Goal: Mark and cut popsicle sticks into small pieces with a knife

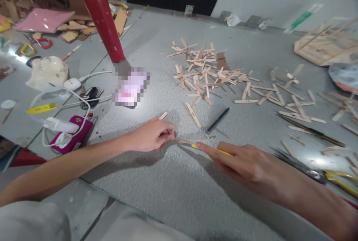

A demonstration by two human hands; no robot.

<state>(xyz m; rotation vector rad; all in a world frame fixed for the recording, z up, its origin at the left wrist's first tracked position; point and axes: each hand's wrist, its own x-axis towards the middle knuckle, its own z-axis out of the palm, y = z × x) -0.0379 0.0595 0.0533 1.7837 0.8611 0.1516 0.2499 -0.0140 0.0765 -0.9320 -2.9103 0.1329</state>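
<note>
Near the middle of the grey table, my left hand point(152, 134) is closed in a pinch on a small wooden stick point(179, 141); one stick end shows above the knuckles. My right hand point(243, 160) grips a thin yellow-handled tool point(225, 153), its index finger stretched along it. The tool's narrow tip meets the stick just right of my left fingertips. Whether the tip cuts into the wood is too small to tell. A dark pen-like tool point(218, 120) lies on the table beyond my right hand.
Many wooden sticks point(205, 58) lie scattered behind and to the right. A red bottle point(104, 24) stands back left, near a phone point(132, 88). Pliers point(313, 174) lie by my right forearm. A purple power bank point(73, 132) with cables is on the left.
</note>
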